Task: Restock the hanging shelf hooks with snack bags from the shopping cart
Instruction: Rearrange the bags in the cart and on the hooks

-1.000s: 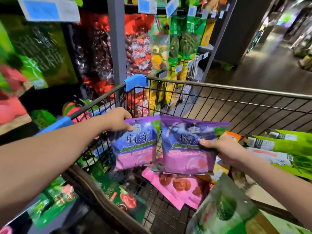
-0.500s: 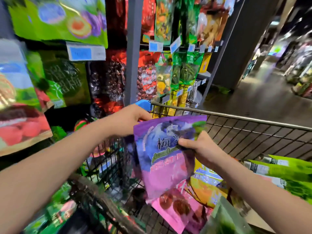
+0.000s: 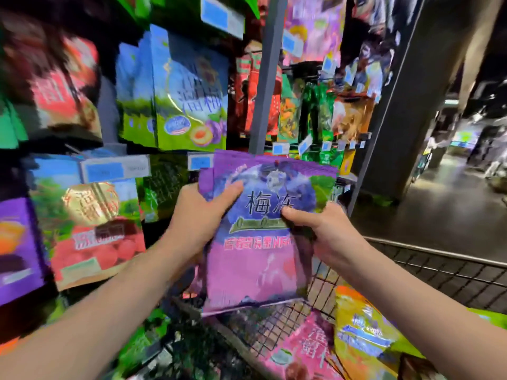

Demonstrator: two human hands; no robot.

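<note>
1. Writing on the front purple snack bag [image 3: 258, 242] reads "梅冻"; the red line below it is too blurred to read.
2. A second purple bag [image 3: 205, 178] shows its edge just behind, at the left.
3. The left hand [image 3: 200, 215] grips the bags' left edge, thumb on the front; the right hand [image 3: 323, 231] pinches the right edge.
4. Both bags are held upright above the wire shopping cart [image 3: 439, 255], near the shelf.
5. In the cart lie a pink bag [image 3: 307, 349] and a yellow bag [image 3: 362, 333], side by side.
</note>
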